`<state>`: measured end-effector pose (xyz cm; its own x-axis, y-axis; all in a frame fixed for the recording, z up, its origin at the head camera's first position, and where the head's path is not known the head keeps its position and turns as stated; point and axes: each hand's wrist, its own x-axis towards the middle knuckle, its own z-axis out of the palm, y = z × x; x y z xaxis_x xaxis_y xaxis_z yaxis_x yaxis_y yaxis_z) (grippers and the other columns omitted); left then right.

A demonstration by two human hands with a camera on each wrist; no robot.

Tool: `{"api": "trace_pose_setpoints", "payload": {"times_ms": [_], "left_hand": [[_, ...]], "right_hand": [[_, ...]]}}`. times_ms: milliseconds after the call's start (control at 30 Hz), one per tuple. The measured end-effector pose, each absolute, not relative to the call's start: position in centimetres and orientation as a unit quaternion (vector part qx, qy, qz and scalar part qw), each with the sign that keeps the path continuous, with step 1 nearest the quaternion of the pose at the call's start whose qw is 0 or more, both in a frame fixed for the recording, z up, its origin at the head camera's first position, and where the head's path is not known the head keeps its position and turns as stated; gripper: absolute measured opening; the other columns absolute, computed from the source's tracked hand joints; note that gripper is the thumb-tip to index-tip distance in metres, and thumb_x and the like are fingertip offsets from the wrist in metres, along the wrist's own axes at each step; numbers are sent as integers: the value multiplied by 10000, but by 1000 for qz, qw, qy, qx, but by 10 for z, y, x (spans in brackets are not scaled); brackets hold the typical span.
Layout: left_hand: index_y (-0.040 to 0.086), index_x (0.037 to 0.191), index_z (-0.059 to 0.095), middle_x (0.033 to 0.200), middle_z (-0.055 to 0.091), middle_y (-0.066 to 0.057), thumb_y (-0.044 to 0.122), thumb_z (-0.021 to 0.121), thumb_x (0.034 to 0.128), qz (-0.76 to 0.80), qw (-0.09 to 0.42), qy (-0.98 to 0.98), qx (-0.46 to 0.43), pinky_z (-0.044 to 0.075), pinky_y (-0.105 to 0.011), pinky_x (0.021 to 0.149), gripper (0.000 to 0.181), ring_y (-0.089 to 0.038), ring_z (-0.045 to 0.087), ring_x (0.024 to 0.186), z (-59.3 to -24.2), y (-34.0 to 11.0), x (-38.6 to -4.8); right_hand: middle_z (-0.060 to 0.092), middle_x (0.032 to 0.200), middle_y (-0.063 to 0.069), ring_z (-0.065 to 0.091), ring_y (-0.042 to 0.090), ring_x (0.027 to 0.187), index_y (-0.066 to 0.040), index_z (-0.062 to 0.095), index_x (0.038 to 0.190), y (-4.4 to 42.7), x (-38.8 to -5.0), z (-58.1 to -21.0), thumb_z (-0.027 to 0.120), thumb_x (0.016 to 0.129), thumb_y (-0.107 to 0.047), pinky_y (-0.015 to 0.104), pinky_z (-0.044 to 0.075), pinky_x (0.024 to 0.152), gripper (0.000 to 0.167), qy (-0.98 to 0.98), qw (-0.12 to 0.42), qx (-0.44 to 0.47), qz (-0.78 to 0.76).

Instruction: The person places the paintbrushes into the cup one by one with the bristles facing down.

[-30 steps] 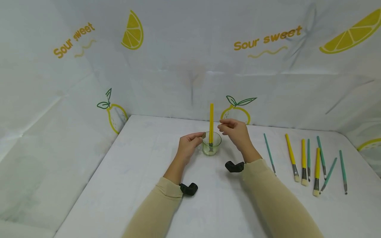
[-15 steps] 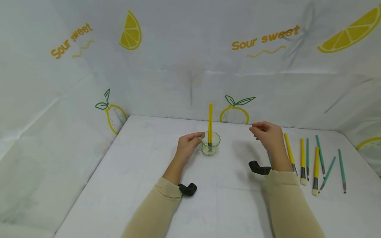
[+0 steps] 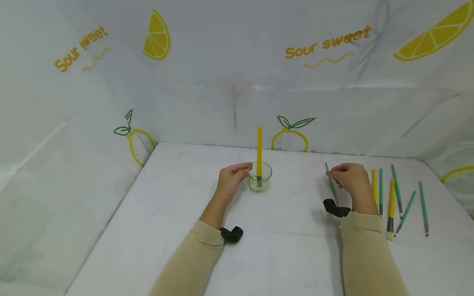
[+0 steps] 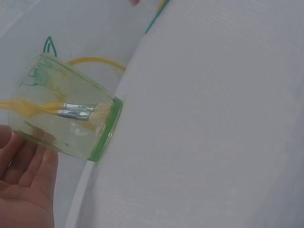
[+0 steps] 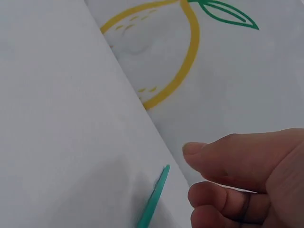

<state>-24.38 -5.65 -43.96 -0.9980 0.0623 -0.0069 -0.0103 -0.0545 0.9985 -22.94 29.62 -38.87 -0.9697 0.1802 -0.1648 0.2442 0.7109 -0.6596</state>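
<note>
A greenish clear glass stands upright on the table, with yellow-handled brushes in it, bristles down. At its left side, my left hand holds the rim between thumb and fingers; the left wrist view shows the glass beside the fingers of my left hand. My right hand hovers by the upper part of a teal brush lying on the table. In the right wrist view, a gap separates that brush from the bent fingers of my right hand, which hold nothing.
Right of my right hand lie several brushes, among them a yellow one and teal ones. A white cloth with lemon prints hangs behind the table.
My right hand has moved right, away from the glass, and lowered beside the leftmost teal brush. My left hand keeps its place at the glass. The head view has shifted slightly.
</note>
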Motion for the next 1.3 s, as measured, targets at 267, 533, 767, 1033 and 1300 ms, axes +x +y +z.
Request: {"api": "trace_pose_setpoints", "payload": {"times_ms": [267, 533, 767, 1033, 1300], "left_hand": [[77, 1139, 738, 1187, 714, -30, 105, 613, 916, 730, 30, 682, 18, 516, -282, 961, 257, -154, 614, 1175, -440, -57, -244], [85, 1134, 740, 1183, 714, -22, 129, 615, 918, 728, 32, 685, 18, 514, -288, 969, 253, -153, 617, 1167, -439, -58, -245], [77, 1135, 740, 1181, 717, -35, 110, 617, 915, 732, 30, 680, 19, 519, -284, 956, 255, -160, 618, 1169, -439, -57, -243], [39, 1133, 735, 1157, 721, -71, 106, 618, 904, 732, 19, 681, 19, 516, -246, 897, 265, -140, 621, 1108, -439, -56, -243], [40, 1148, 728, 1175, 711, -87, 107, 618, 913, 729, 28, 684, 19, 513, -241, 893, 268, -113, 620, 1054, -435, -57, -241]], "right_hand": [[612, 661, -48, 548, 137, 663, 44, 665, 1094, 309, -228, -398, 695, 881, -315, 289, 442, 618, 418, 930, 86, 125, -334], [657, 711, -7, 576, 129, 651, 87, 644, 1140, 307, -227, -401, 727, 858, -248, 282, 470, 600, 445, 932, 101, 108, -330], [658, 690, -9, 585, 143, 646, 90, 656, 1122, 305, -228, -403, 727, 860, -198, 283, 477, 601, 395, 929, 105, 124, -333], [686, 727, 47, 608, 145, 651, 81, 684, 1075, 301, -231, -408, 730, 853, -165, 270, 484, 585, 335, 932, 94, 145, -319], [683, 887, 165, 603, 226, 754, 77, 683, 1055, 293, -230, -408, 673, 863, -151, 305, 487, 615, 298, 944, 73, 134, -292]]}}
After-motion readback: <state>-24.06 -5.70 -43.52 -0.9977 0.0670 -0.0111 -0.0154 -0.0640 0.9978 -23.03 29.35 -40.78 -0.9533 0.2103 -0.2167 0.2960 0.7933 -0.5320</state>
